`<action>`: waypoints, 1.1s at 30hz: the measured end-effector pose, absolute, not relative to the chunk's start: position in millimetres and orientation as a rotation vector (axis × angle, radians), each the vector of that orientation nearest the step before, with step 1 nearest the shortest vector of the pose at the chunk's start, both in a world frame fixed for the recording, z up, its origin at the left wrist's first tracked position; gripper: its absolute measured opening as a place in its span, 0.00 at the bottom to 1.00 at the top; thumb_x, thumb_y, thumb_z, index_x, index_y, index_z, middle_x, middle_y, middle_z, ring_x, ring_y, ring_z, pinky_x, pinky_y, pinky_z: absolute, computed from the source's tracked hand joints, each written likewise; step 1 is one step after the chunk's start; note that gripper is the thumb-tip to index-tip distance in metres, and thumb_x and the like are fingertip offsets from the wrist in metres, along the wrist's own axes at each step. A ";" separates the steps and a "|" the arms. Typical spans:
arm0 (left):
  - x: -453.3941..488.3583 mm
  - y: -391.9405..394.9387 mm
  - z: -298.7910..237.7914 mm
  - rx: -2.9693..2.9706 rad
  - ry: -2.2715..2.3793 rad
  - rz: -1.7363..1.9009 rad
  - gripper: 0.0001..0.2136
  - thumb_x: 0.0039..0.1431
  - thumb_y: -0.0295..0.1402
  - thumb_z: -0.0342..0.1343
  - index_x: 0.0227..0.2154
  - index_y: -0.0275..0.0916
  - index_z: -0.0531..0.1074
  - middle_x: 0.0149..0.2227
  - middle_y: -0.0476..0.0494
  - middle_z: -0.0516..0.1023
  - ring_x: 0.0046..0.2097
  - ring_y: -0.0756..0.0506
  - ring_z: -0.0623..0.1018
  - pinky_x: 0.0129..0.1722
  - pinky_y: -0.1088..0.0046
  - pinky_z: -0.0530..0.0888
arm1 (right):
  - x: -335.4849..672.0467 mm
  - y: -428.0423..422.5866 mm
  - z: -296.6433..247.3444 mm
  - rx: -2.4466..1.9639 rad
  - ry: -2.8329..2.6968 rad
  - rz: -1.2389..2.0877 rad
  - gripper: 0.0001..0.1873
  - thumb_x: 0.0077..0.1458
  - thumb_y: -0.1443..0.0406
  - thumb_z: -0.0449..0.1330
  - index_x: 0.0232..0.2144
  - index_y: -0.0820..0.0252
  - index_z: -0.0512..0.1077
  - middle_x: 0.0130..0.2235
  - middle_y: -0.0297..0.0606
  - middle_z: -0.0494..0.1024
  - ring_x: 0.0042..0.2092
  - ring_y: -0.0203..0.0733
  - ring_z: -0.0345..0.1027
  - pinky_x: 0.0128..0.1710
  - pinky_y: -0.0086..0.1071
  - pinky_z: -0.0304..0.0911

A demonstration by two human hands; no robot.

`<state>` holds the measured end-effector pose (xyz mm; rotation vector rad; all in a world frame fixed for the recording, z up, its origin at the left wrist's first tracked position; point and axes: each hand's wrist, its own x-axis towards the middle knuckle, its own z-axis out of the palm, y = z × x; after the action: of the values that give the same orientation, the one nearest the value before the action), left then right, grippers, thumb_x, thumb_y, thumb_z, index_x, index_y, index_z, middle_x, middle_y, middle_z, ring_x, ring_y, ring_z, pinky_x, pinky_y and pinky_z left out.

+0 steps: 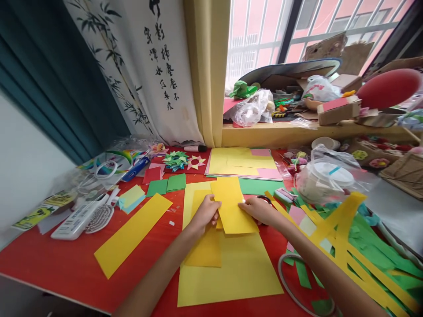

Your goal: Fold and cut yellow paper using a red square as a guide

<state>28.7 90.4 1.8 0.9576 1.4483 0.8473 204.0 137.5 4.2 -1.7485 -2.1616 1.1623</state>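
Observation:
A bright yellow strip of paper (pixel 234 211) is held up between my hands, over the middle of the table. My left hand (pixel 206 212) is closed on its left edge, fingers curled behind. At the right edge, my right hand (pixel 259 210) pinches the paper between thumb and fingers. Dark loops like scissor handles (pixel 264 199) show just behind the right hand; whether it touches them I cannot tell. Below lies another yellow paper piece (pixel 205 251) on a large pale yellow sheet (pixel 238 277). A separate yellow strip (pixel 132 235) lies flat to the left.
Green paper squares (pixel 167 185) and folded paper rings (pixel 176 160) lie behind on the red table (pixel 76 273). A stack of coloured sheets (pixel 243 160) is at the back. Yellow offcuts (pixel 343 229), green scraps (pixel 380 246) and a grey ring (pixel 287 281) crowd the right; a hairbrush (pixel 101 218) lies left.

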 end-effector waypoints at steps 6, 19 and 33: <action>16.9 93.8 -7.9 1.068 1.392 0.778 0.23 0.53 0.29 0.46 0.53 0.35 0.52 0.14 0.59 0.59 0.13 0.54 0.59 0.14 0.81 0.58 | 204.5 140.1 5.4 -1.648 -1.939 1.286 0.17 0.52 0.55 0.50 0.31 0.64 0.68 0.29 0.42 0.74 0.28 0.40 0.69 0.25 0.27 0.61; 13.9 93.1 -17.8 1.355 1.533 0.828 0.16 0.56 0.33 0.45 0.48 0.37 0.57 0.19 0.56 0.64 0.14 0.55 0.62 0.14 0.80 0.62 | 197.8 136.3 -1.3 -1.476 -1.640 1.515 0.11 0.47 0.60 0.57 0.27 0.63 0.65 0.18 0.30 0.62 0.16 0.28 0.52 0.14 0.25 0.47; -57.9 115.5 -20.6 1.909 1.951 0.765 0.10 0.58 0.34 0.42 0.36 0.37 0.66 0.43 0.38 0.67 0.46 0.43 0.69 0.48 0.67 0.62 | 165.3 93.3 0.3 -1.245 -1.698 1.857 0.27 0.50 0.65 0.56 0.52 0.64 0.55 0.25 0.31 0.69 0.24 0.34 0.66 0.25 0.28 0.65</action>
<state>-57.9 115.5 -20.6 1.9085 1.9515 0.7647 165.3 93.3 0.3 -1.2453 -1.6980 1.8572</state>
